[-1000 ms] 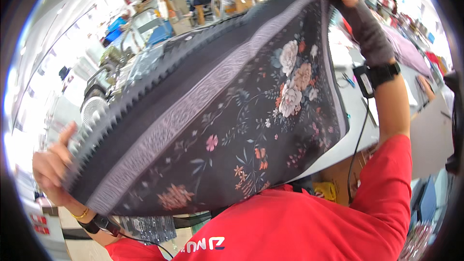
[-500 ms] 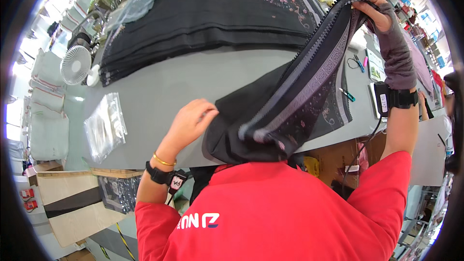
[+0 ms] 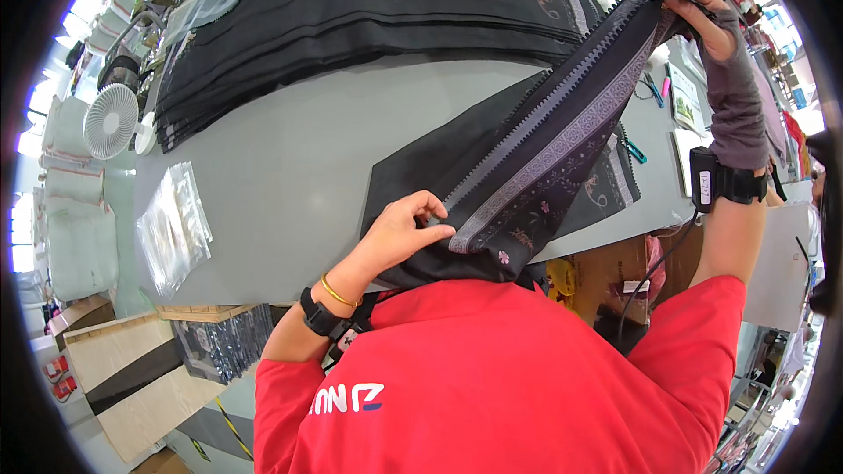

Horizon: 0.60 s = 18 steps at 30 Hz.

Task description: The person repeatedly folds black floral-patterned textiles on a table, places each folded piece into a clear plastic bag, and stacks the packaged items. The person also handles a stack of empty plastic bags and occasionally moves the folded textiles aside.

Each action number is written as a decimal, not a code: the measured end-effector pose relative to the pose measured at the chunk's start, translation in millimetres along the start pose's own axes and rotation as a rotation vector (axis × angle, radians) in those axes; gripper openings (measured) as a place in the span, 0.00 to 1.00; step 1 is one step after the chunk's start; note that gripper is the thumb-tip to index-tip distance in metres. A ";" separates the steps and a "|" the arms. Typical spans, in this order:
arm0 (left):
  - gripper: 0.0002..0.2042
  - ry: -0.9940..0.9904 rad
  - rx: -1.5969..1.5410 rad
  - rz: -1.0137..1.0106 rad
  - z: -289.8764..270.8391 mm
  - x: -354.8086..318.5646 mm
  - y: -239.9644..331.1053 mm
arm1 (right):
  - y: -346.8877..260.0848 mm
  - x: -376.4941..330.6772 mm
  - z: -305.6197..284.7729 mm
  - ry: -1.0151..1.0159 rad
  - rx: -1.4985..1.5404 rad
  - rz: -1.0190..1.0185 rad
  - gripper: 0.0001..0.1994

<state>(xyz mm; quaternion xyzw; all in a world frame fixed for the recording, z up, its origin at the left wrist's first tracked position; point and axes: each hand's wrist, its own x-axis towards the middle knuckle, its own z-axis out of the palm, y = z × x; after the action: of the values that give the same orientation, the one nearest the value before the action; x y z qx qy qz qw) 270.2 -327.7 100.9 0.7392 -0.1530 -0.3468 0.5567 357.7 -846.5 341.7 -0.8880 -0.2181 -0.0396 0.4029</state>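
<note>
A black scarf (image 3: 562, 180) with a patterned grey border, small flowers and a scalloped edge stretches diagonally between my hands. My right hand (image 3: 702, 16), in a grey sleeve, is raised at the upper right and pinches one end of its edge. Lower down, near my chest, my left hand (image 3: 408, 233) has thumb and fingers closed on the near end of the border. Part of the scarf lies on the grey table (image 3: 281, 149); the rest hangs against me. Beyond it lies a thick stack of similar black flowered scarves (image 3: 351, 13).
Clear plastic bags (image 3: 174, 228) lie on the table at the left, near a white fan (image 3: 111, 121). At the right are a teal cutter (image 3: 634, 151), a pink marker (image 3: 666, 89) and a booklet (image 3: 688, 104). A cardboard box (image 3: 606, 272) stands below the table edge.
My left hand has moved right and taken hold of the scarf's near end. The border is now pulled straighter. My right hand has shifted slightly right, still gripping the scarf.
</note>
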 end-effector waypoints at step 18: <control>0.08 0.506 0.029 0.862 -143.6 -172.4 157.3 | -18.0 -33.0 -98.7 0.513 0.134 -0.083 0.12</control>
<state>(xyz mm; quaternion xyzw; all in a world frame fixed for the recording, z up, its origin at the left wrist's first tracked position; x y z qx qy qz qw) 270.6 -171.6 326.1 0.6773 -0.3093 0.1072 0.6588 330.8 -920.1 412.6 -0.8104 -0.1471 -0.2654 0.5011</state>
